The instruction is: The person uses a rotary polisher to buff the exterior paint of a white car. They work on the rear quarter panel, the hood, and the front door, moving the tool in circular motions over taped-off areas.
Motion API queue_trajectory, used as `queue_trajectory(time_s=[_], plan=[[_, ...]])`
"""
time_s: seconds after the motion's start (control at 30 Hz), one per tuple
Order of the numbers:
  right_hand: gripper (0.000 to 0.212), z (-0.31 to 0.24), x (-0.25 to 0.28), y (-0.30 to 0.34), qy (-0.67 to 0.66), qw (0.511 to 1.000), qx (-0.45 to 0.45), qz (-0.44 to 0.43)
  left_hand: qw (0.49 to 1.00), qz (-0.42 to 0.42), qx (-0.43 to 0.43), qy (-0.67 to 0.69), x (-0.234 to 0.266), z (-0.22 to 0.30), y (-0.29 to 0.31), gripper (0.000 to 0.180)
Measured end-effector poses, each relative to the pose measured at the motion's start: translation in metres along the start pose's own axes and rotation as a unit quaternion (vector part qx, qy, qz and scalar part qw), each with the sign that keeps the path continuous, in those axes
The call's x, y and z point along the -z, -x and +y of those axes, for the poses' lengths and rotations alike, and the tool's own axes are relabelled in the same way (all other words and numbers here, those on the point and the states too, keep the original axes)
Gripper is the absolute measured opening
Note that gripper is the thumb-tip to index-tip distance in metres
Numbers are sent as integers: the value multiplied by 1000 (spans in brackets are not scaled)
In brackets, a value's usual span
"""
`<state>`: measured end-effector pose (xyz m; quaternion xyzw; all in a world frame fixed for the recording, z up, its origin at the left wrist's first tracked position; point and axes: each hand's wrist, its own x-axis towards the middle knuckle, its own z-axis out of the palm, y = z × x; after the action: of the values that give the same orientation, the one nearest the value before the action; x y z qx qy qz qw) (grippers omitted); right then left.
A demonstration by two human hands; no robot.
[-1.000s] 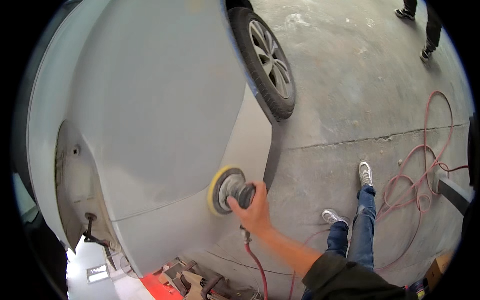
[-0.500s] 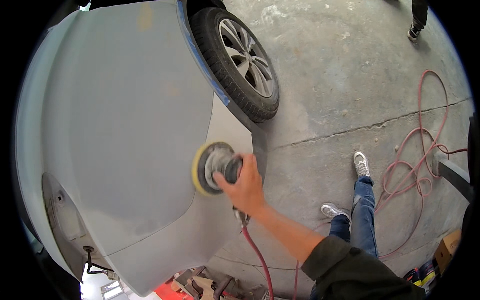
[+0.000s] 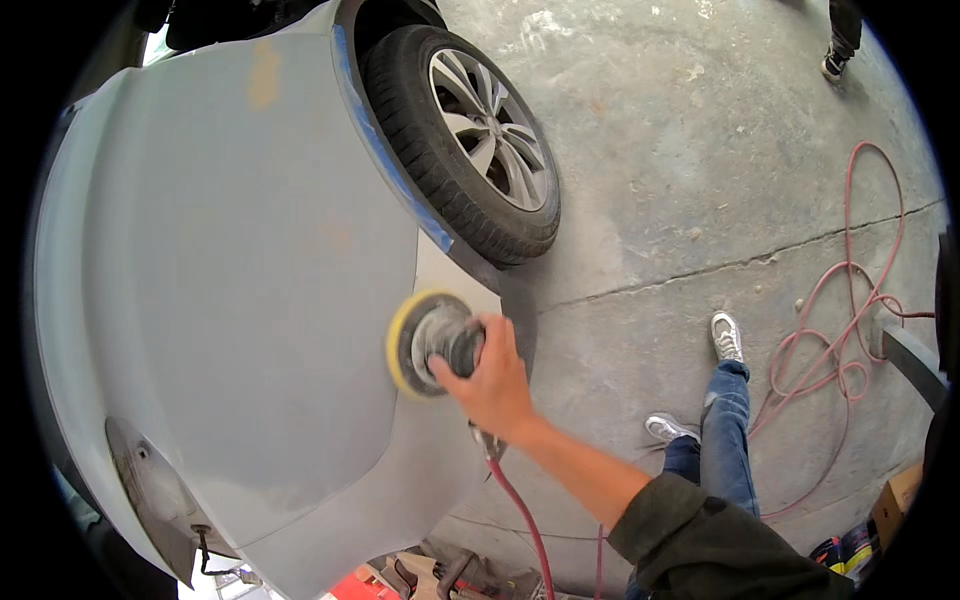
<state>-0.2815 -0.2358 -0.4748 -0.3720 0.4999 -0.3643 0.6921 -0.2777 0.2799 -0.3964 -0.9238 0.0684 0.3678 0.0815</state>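
Flat against the grey car panel (image 3: 230, 300), just behind the rear wheel (image 3: 470, 140), sits the yellow-padded sander (image 3: 425, 343). Right hand (image 3: 492, 385) is the grip, clamped on its body; a red hose (image 3: 520, 520) trails down toward the concrete floor (image 3: 700, 180). Left hand is out of view.

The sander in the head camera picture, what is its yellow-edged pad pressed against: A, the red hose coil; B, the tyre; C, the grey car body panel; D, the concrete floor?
C: the right hand holds the sander with its pad flat on the grey car body panel, just below the wheel arch and apart from the tyre.
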Motion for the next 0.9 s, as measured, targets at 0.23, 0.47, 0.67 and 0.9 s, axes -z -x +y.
queue_trajectory(time_s=[0.23, 0.47, 0.67, 0.9], plan=[[62, 15, 18, -24, -3, 1000, -28, -10, 1000, 0, 9, -6, 8, 31, 1, 45], [65, -25, 30, -70, -28, 994, -60, -83, 1000, -1, 16, -8, 9, 49, 2, 42], [64, -3, 32, -65, -39, 997, -41, -56, 1000, -2, 13, -2, -3, 54, 21, 40], [81, 23, 82, 37, 101, 968, -202, -113, 999, -29, 24, 0, -25, 50, 78, 37]])
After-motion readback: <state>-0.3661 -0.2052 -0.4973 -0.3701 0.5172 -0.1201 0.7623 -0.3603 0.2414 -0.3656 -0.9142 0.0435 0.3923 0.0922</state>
